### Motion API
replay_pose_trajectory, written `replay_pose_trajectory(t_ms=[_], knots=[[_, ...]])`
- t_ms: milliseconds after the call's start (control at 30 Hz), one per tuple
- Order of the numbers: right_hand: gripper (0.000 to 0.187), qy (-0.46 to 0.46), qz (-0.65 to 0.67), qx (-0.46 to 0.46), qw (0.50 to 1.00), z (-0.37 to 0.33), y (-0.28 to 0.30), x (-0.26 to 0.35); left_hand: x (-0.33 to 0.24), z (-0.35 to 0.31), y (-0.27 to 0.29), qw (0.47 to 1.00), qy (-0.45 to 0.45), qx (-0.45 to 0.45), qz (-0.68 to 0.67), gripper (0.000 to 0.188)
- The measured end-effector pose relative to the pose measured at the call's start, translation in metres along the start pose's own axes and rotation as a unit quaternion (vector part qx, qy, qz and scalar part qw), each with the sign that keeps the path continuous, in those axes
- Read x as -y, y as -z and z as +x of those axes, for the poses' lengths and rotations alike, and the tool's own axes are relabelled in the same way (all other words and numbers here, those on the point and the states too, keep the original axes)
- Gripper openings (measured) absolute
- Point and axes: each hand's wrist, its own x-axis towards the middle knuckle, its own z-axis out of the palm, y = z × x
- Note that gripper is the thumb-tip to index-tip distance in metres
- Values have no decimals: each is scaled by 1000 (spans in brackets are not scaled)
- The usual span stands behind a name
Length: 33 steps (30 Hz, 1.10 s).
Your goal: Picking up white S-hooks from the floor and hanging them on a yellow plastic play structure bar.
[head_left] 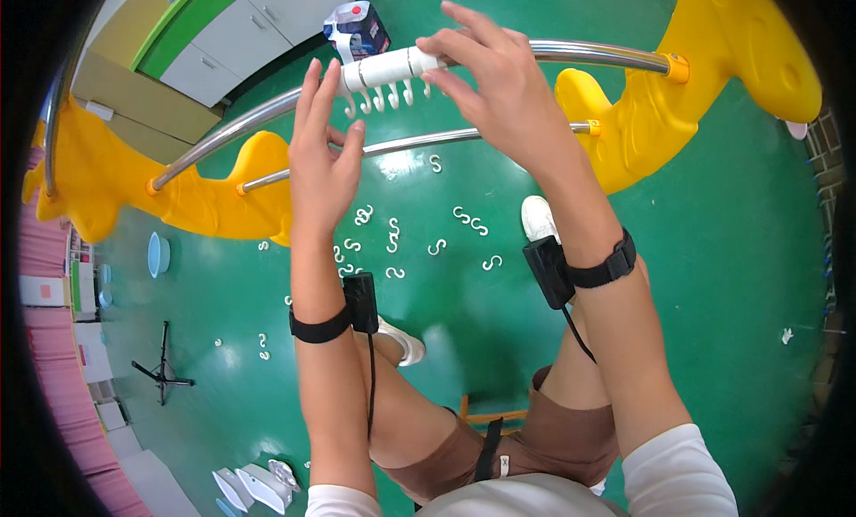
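A white tubular hook rack [389, 69] sits around the upper steel bar [606, 53], with several small white hooks [393, 96] hanging in a row beneath it. At its right end, the thumb and forefinger of my right hand [490, 71] close around the tube, the other fingers raised. My left hand [325, 156] is at the rack's left end. Its fingers stretch upward by the bar and its thumb stands apart, with nothing in the palm. Whether the left fingertips touch the rack I cannot tell.
Yellow plastic end frames [624, 125] carry the upper bar and a lower steel bar [419, 142]. Loose white S-hooks [437, 247] lie scattered on the green floor [695, 294]. Behind the bars stands a dark package [357, 31]; a blue basin [159, 254] and black tripod [163, 370] are left.
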Motion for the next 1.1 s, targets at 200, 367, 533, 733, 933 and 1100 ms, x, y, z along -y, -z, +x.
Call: replay_pose_trajectory(t_ms=[200,367,533,733,933,1100], knots=[[33,-42,41,42,997,0,15,15,8,-1,2,1000,-22,-5,3,67],[26,-3,14,-5,1000,0,12,12,8,-2,0,999,-33,7,-4,65],[26,12,6,-5,1000,-4,6,6,6,-4,-2,999,-22,15,-18,68],[25,35,7,-16,999,-6,4,4,-12,-10,0,998,33,11,52,79],[24,81,-23,-42,996,-11,-9,-5,-4,-12,-5,999,14,-5,37,79],[20,69,-16,-55,996,-5,-10,-10,-9,-10,0,999,-7,4,45,78]])
